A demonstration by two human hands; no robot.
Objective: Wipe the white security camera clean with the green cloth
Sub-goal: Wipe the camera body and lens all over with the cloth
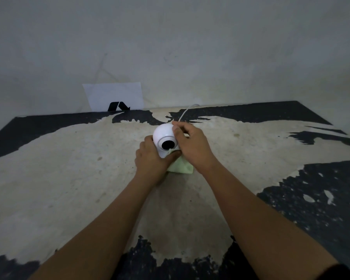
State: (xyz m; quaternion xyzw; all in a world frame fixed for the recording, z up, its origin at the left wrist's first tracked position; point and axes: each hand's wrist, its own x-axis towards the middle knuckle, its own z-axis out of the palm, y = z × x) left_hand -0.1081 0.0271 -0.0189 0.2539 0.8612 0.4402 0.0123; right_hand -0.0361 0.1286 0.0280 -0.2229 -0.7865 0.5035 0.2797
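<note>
Counted around the white security camera [165, 138]: 1 camera, 1 green cloth [180, 166] just below it, 1 white cable [185, 113] behind it, 2 hands, left hand [150, 158] and right hand [192, 146] touching it, 1 white sheet [113, 96] behind-left.

White security camera [164, 136]: round, glossy, black lens facing near, upright at table centre. Green cloth [180, 166]: pale, folded, touching the camera's near-right underside.
</note>
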